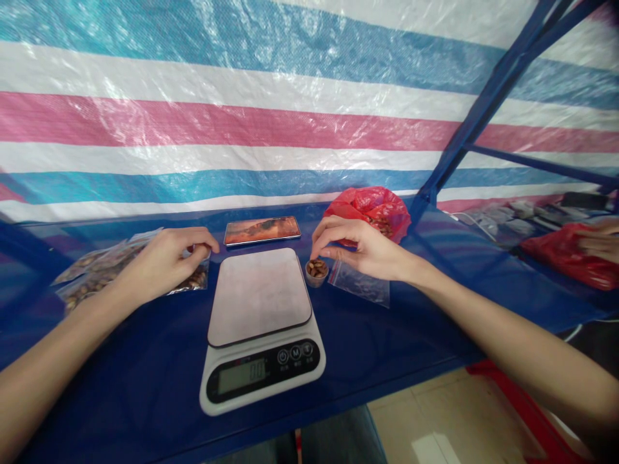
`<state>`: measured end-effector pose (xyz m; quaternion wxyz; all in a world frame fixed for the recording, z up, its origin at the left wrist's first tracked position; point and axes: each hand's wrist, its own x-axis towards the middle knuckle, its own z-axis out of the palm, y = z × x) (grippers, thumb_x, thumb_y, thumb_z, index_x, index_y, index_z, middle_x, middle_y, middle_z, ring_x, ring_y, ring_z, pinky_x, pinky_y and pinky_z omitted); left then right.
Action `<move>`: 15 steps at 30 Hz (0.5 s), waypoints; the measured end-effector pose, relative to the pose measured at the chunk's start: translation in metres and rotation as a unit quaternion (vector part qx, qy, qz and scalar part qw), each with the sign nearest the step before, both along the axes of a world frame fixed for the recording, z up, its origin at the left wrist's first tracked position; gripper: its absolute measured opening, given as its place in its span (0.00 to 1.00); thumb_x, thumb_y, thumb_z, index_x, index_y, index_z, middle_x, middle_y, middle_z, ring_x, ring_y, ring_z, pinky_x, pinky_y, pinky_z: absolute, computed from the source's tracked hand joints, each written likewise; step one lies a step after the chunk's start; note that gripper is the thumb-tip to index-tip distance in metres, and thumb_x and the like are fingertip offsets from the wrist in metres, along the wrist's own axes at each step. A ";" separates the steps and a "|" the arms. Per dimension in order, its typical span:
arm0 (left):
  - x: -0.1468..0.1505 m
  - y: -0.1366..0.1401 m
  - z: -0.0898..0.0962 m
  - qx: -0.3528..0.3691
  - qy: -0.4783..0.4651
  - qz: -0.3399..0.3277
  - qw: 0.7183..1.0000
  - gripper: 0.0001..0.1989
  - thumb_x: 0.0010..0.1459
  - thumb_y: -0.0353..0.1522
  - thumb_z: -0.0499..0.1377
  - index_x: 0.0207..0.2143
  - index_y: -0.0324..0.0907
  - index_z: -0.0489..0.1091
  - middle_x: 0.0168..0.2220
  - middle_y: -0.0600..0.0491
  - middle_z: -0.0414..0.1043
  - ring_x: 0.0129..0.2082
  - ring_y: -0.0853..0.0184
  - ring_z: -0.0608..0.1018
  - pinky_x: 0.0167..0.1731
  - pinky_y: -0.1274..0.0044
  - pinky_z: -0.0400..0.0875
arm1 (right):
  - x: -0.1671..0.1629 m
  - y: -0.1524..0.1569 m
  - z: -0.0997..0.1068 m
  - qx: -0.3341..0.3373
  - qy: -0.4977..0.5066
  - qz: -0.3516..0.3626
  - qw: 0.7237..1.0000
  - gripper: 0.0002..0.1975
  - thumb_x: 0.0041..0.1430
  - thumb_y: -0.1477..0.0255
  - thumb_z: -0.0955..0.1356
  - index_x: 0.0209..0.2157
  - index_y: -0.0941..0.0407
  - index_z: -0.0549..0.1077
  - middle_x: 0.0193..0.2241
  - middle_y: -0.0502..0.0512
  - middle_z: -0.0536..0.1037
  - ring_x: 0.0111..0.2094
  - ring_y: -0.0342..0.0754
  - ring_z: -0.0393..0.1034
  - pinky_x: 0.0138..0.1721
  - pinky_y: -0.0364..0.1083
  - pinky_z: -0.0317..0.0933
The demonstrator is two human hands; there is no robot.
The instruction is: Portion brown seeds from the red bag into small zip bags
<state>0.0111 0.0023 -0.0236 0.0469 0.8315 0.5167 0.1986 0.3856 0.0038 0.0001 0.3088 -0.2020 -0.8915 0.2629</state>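
Note:
My right hand is closed, thumb and fingers brought together at the far rim of a small clear cup. Brown seeds or nuts fill the cup; whatever the fingertips pinch is hidden. Left of the cup stands a white kitchen scale, its bare plate facing up and its display reading 0.0. My left hand hovers or rests over filled clear bags, loosely curled, with a gap between thumb and forefinger and nothing visible in it. Under my right hand lies a flat zip bag.
Behind my right hand sits an open red plastic bag with more brown pieces. A phone with a lit screen lies behind the scale. Blue frame bars rise at right, where another person's hand touches a red bag.

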 end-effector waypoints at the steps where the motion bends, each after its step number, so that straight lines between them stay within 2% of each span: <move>1: 0.001 0.000 0.001 0.000 -0.001 0.001 1.000 0.18 0.62 0.34 0.49 0.35 0.44 0.79 0.36 0.53 0.82 0.35 0.63 0.81 0.38 0.75 0.68 | 0.001 0.000 0.001 0.001 0.000 -0.003 1.000 0.07 0.70 0.76 0.69 0.40 0.56 0.82 0.40 0.56 0.81 0.42 0.48 0.74 0.47 0.49 0.67; 5: 0.003 -0.002 0.003 -0.010 0.005 0.006 1.000 0.18 0.62 0.34 0.49 0.36 0.43 0.80 0.37 0.53 0.83 0.35 0.62 0.80 0.39 0.75 0.68 | 0.003 -0.001 0.004 0.002 -0.009 0.015 1.000 0.06 0.67 0.76 0.71 0.40 0.55 0.83 0.39 0.56 0.81 0.42 0.48 0.74 0.45 0.49 0.68; 11: 0.002 -0.003 0.004 -0.008 0.008 0.005 1.000 0.18 0.63 0.33 0.49 0.36 0.42 0.80 0.37 0.52 0.83 0.35 0.63 0.80 0.39 0.74 0.68 | 0.004 0.001 -0.001 0.014 -0.032 0.026 0.999 0.16 0.63 0.84 0.66 0.36 0.53 0.85 0.39 0.55 0.79 0.41 0.48 0.74 0.44 0.48 0.68; 15: 0.001 -0.003 0.004 -0.012 0.009 0.006 1.000 0.18 0.63 0.33 0.49 0.36 0.41 0.79 0.37 0.52 0.82 0.36 0.63 0.80 0.40 0.74 0.67 | 0.004 0.002 0.000 0.030 -0.017 0.015 0.999 0.19 0.62 0.86 0.64 0.35 0.54 0.85 0.38 0.55 0.79 0.40 0.47 0.74 0.44 0.48 0.67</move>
